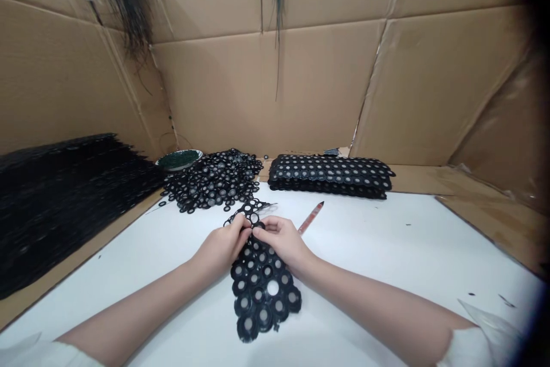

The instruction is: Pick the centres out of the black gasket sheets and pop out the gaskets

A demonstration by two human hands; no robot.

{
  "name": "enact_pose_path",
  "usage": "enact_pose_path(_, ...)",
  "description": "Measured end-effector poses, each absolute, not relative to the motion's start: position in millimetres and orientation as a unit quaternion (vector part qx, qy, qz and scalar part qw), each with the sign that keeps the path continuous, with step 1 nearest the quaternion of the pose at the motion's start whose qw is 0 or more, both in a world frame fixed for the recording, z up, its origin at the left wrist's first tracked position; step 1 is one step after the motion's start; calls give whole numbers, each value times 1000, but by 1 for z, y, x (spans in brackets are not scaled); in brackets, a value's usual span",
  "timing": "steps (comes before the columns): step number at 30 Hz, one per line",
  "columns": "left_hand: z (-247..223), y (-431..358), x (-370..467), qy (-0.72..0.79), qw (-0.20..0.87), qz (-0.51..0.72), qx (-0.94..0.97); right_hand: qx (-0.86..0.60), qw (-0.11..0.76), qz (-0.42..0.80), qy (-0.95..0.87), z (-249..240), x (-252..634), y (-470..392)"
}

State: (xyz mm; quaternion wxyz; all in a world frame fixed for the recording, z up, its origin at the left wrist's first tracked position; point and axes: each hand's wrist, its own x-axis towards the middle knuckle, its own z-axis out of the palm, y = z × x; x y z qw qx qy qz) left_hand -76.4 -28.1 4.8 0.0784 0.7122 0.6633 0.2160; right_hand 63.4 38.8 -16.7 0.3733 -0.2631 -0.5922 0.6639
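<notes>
A black strip of joined rings [263, 275] lies on the white tabletop and runs up between my hands, its wider end toward me. Its near part has pale discs in most of the ring centres. Past my fingertips, the far end [253, 206] shows open rings with thin loose threads. My left hand [227, 241] pinches the strip's left edge with thumb and forefinger. Close against it, my right hand [281, 238] pinches the same strip from the right, thumb on top. Whatever fine part sits between the fingertips is too small to make out.
Behind the hands is a heap of loose black rings [215, 181], with a dish of dark green bits [178, 160] beside it. Folded ringed strips [330, 175] lie at back right. A red-and-clear pen-like tool [311, 218] rests nearby. Black stacked material [64, 201] fills the left. Cardboard walls [266, 81] enclose the table.
</notes>
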Motion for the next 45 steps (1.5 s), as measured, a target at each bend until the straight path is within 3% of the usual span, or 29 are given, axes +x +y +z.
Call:
enact_pose_path(12, 16, -32, -75, 614, 215, 269, 710, -307, 354, 661, -587, -12, 65, 37)
enact_pose_path(21, 0, -25, -79, 625, 251, 357, 647, -249, 331, 678, -606, -22, 60, 38)
enact_pose_path(24, -1, -18, -92, 662, 209, 463, 551, -250, 317, 628, -665, -25, 61, 37)
enact_pose_path(27, 6, -16, -100, 689, 98, 532, 482, -243, 330, 606, -682, -28, 62, 36)
enact_pose_path(30, 11, -22, -91, 686, 28, 417, 595, -248, 348, 617, -661, -29, 61, 36)
enact_pose_path(33, 10, -30, -77, 646, 24, 300, 701, -234, 350, 630, -652, -26, 61, 36)
enact_pose_path(39, 8, -31, -79, 639, 75, 276, 714, -183, 304, 650, -672, -16, 64, 33)
enact_pose_path(45, 8, -33, -80, 662, 11, 267, 701, -233, 350, 644, -640, -23, 60, 37)
